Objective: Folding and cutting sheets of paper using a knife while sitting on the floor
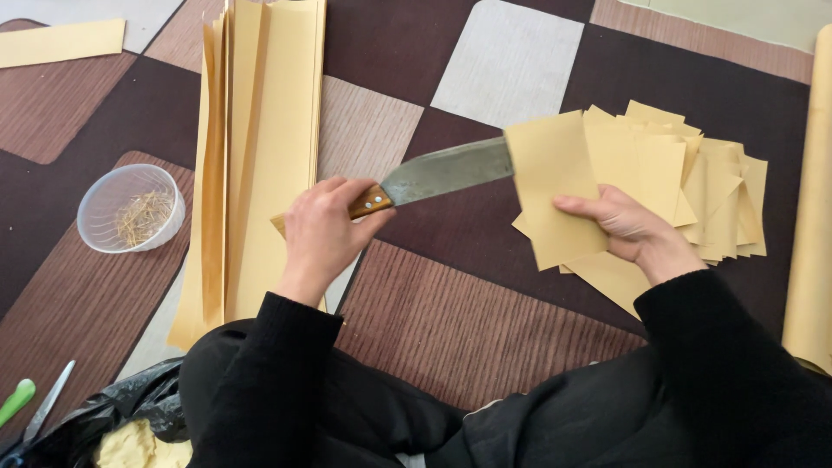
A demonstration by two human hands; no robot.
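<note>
My left hand (322, 232) grips the wooden handle of a large knife (446, 172), whose worn steel blade points right. The blade's tip reaches behind a yellow-tan paper sheet (552, 186) that my right hand (626, 227) holds up by its lower edge. Just beyond my right hand, a loose pile of cut paper squares (711, 195) of the same colour lies on the floor. A stack of long folded paper strips (260, 147) lies beside my left hand, running away from me. Both sleeves are black.
A clear plastic bowl (132, 208) with straw-like bits sits at the left. Scissors with a green handle (35, 406) and a black plastic bag (130, 412) lie at bottom left. A paper roll (813, 217) runs along the right edge. A patterned brown carpet (468, 303) covers the floor.
</note>
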